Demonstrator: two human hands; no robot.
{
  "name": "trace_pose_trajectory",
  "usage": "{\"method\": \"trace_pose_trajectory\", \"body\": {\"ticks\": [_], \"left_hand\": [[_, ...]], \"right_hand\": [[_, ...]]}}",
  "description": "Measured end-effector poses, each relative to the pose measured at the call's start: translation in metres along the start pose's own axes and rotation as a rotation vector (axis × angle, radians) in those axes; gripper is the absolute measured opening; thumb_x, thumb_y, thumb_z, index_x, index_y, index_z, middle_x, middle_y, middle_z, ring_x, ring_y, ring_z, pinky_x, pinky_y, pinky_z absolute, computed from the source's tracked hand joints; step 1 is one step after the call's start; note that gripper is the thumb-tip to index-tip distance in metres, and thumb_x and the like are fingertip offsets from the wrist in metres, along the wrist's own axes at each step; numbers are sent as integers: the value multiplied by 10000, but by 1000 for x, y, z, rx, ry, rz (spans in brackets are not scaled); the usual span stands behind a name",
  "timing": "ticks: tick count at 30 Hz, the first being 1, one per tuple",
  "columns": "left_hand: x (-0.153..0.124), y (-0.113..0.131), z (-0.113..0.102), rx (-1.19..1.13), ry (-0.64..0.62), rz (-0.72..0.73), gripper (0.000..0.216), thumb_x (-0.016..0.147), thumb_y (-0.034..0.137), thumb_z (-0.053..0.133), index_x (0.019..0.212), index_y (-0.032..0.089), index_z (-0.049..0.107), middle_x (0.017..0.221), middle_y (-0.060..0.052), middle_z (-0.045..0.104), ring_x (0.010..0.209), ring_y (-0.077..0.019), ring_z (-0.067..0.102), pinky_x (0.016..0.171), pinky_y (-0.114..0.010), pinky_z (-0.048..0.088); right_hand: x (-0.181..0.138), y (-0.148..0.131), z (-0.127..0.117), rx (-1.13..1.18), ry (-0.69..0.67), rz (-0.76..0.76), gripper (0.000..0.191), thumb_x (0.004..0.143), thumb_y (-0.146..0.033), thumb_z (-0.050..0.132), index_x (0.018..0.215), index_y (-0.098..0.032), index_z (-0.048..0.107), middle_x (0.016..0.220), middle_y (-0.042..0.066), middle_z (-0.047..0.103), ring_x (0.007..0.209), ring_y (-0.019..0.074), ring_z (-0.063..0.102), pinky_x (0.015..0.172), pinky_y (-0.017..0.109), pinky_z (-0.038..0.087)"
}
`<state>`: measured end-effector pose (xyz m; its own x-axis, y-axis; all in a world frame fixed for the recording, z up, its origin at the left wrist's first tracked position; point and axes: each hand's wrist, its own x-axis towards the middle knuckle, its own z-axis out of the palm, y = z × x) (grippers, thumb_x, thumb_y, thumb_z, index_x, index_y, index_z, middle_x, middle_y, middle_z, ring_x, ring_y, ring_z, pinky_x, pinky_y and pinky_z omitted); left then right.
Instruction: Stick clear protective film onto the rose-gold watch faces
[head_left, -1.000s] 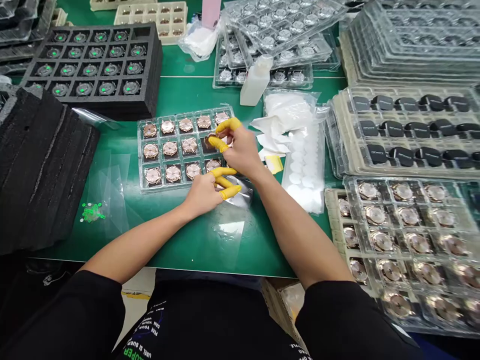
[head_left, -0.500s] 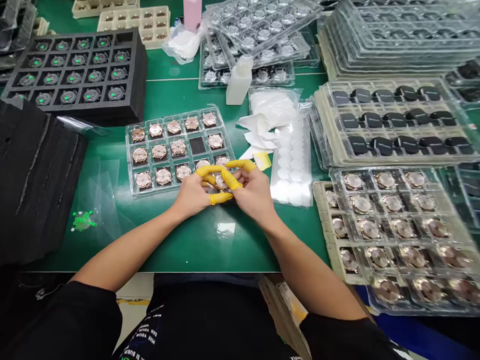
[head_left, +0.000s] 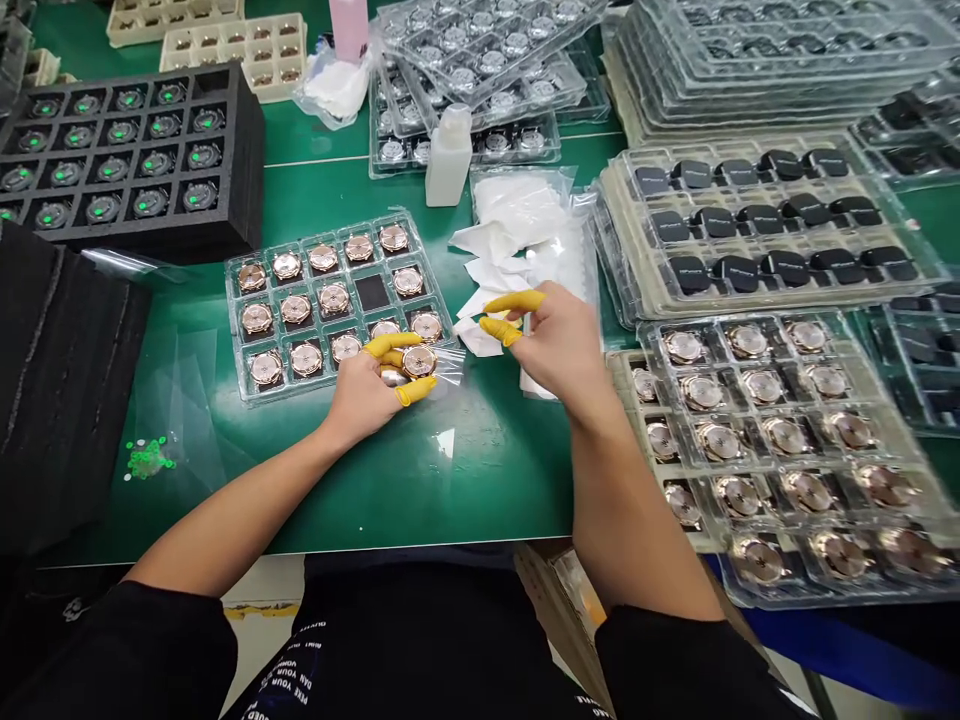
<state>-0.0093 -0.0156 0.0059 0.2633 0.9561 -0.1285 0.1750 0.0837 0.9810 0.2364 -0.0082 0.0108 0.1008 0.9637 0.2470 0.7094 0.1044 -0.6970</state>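
My left hand point(head_left: 360, 395), with yellow finger cots, is closed on a rose-gold watch head point(head_left: 418, 361), pinched between thumb and fingertips. Another shiny round part shows under the fingers, too hidden to name. Clear plastic film point(head_left: 451, 366) lies just right of the watch head. My right hand point(head_left: 559, 335), also in yellow finger cots, hovers by the white wipes point(head_left: 491, 240); its thumb and index finger are apart with nothing visible between them. Behind my left hand sits a clear tray point(head_left: 240, 375) of rose-gold watch heads, one compartment showing only its black bottom.
Black foam trays point(head_left: 244, 180) stand at left, near green dots point(head_left: 146, 458) on the table. A white bottle point(head_left: 448, 160) is behind the wipes. At right are trays of black pieces point(head_left: 739, 220) and trays of more watch heads point(head_left: 784, 437).
My right hand has let go of the watch head and moved right and slightly up to the wipes. My left hand keeps the watch head. The view has shifted a little.
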Motion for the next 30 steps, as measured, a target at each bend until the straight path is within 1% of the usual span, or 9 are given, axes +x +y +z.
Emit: {"method": "trace_pose_trajectory", "body": {"ticks": [4, 8, 11, 13, 17, 21, 24, 28, 30], "left_hand": [[1, 2, -1, -6, -3, 34, 572, 635, 274, 897, 1176, 191, 733, 993, -37, 780, 854, -153, 721, 811, -284, 608], [2, -1, -1, -11, -20, 2, 600, 633, 296, 918, 1196, 195, 735, 963, -38, 774, 849, -161, 725, 803, -290, 614], [2, -5, -1, 2, -16, 23, 576, 647, 289, 913, 1191, 201, 744, 979, -43, 775, 854, -164, 729, 803, -290, 613], [1, -6, 0, -2, -20, 44, 567, 659, 280, 902, 1198, 200, 744, 967, -40, 777, 836, -160, 732, 790, -283, 611], [0, -8, 0, -23, -56, 42, 583, 668, 251, 879, 1231, 195, 734, 929, -30, 778, 780, -154, 738, 765, -280, 621], [0, -9, 1, -21, -50, 44, 587, 669, 256, 878, 1235, 191, 738, 962, -43, 791, 792, -159, 747, 779, -284, 631], [1, -9, 2, -51, -65, 43, 587, 651, 260, 889, 1212, 171, 743, 962, -52, 795, 812, -169, 754, 779, -282, 632], [1, -9, 2, -57, -45, 47, 564, 663, 253, 883, 1206, 177, 750, 936, -42, 796, 793, -159, 748, 756, -270, 621], [1, -10, 2, -54, -40, 43, 579, 660, 257, 890, 1216, 179, 750, 931, -42, 797, 798, -162, 750, 768, -277, 623]], "right_hand": [[6, 16, 4, -63, -133, -224, 163, 824, -284, 823, 984, -290, 852, 1039, 92, 699, 1018, 292, 577, 890, 490, 501], [6, 7, 4, 87, 10, -176, 100, 856, -384, 804, 892, -292, 819, 1079, 69, 767, 1067, 301, 602, 928, 506, 501], [2, -10, 4, 286, 42, -138, 244, 923, -528, 725, 952, -292, 780, 1042, 51, 792, 973, 263, 670, 892, 471, 506], [-3, -22, 9, 275, 8, -216, 286, 937, -569, 698, 937, -293, 774, 946, 45, 786, 880, 245, 668, 882, 470, 480], [-14, -34, 18, 49, -112, -444, 179, 968, -455, 683, 954, -337, 817, 893, 41, 778, 912, 258, 631, 900, 489, 381], [-17, -35, 17, -15, -201, -480, 136, 968, -400, 700, 968, -358, 829, 1066, 42, 786, 1002, 264, 605, 908, 482, 345], [-15, -36, 19, 20, -180, -515, 132, 964, -409, 711, 959, -364, 834, 1022, 28, 792, 943, 245, 608, 893, 473, 339], [-15, -34, 24, -28, -77, -458, 150, 958, -334, 692, 957, -362, 838, 856, 29, 745, 849, 232, 578, 851, 461, 322], [-15, -32, 26, 2, -117, -480, 166, 965, -312, 676, 944, -356, 834, 875, 30, 747, 863, 232, 584, 846, 454, 328]]}}
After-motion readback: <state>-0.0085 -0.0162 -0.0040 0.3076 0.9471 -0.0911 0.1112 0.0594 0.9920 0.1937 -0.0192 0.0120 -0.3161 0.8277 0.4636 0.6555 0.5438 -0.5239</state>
